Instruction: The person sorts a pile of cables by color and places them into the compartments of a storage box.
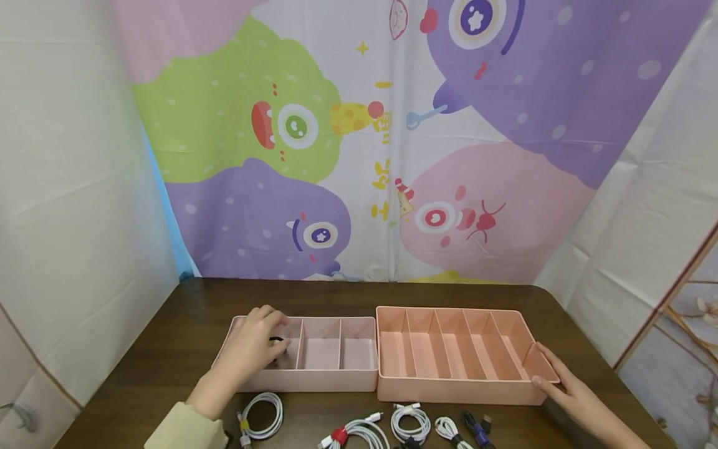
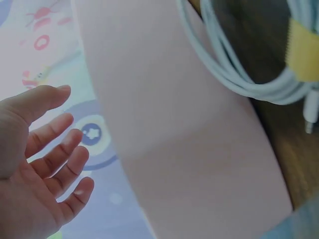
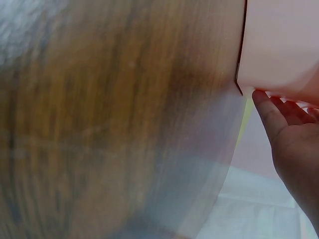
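Observation:
My left hand (image 1: 255,340) is over the leftmost compartment of a pale pink divided box (image 1: 308,380). A dark curved thing, partly hidden, shows beside its fingers. In the left wrist view, the fingers (image 2: 67,162) are loosely bent with nothing between them, beside the box's wall (image 2: 174,124). On the right, a peach divided box (image 1: 460,391) stands against the pink one. My right hand (image 1: 574,396) rests on its right end, fingers and thumb spread at the rim. In the right wrist view, the thumb (image 3: 269,114) touches the box's corner.
Along the table's near edge lie a white coiled cable (image 1: 280,415) with a yellow strap, a white cable with a red strap (image 1: 339,436), two more white cables (image 1: 412,408) (image 1: 449,430) and a dark cable (image 1: 477,430). A patterned curtain (image 1: 370,249) hangs behind the brown table (image 1: 151,362).

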A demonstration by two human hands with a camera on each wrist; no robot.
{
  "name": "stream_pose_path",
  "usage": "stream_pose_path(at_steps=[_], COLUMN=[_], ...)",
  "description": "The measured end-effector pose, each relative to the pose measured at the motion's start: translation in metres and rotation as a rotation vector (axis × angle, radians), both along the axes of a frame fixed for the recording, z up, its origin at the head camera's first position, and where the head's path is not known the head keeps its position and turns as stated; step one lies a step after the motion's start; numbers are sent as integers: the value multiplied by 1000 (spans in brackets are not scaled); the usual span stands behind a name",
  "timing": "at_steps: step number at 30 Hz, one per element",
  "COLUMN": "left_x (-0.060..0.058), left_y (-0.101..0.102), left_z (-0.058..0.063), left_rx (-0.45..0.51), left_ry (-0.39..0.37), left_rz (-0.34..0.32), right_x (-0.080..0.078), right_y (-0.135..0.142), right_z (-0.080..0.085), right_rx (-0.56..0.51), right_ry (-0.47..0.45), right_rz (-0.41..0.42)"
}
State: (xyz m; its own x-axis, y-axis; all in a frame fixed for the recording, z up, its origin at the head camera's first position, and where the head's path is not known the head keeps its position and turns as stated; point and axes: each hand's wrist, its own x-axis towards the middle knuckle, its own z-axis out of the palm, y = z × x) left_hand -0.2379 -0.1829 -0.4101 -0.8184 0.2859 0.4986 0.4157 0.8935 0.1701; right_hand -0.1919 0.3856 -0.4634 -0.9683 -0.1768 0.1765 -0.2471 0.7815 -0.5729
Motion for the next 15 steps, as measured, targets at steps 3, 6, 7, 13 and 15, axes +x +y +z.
stream_pose_path(at_steps=[3, 6, 7, 13, 15], left_x=[3, 5, 6, 10, 11], left_y=[3, 6, 6, 10, 12], left_z=[5, 10, 11, 18, 20], left_rx=[7, 8, 7, 17, 26], left_ry=[0, 10, 13, 39, 44], left_rz=[-7, -14, -14, -26, -33], right_x=[0, 0, 0, -1, -1], right_y=[0, 0, 1, 1, 0], right_z=[0, -1, -1, -2, -2], right_rx=[9, 12, 7, -20, 3], right_ry=[5, 5, -2, -28, -21], right_rz=[-2, -1, 1, 8, 1])
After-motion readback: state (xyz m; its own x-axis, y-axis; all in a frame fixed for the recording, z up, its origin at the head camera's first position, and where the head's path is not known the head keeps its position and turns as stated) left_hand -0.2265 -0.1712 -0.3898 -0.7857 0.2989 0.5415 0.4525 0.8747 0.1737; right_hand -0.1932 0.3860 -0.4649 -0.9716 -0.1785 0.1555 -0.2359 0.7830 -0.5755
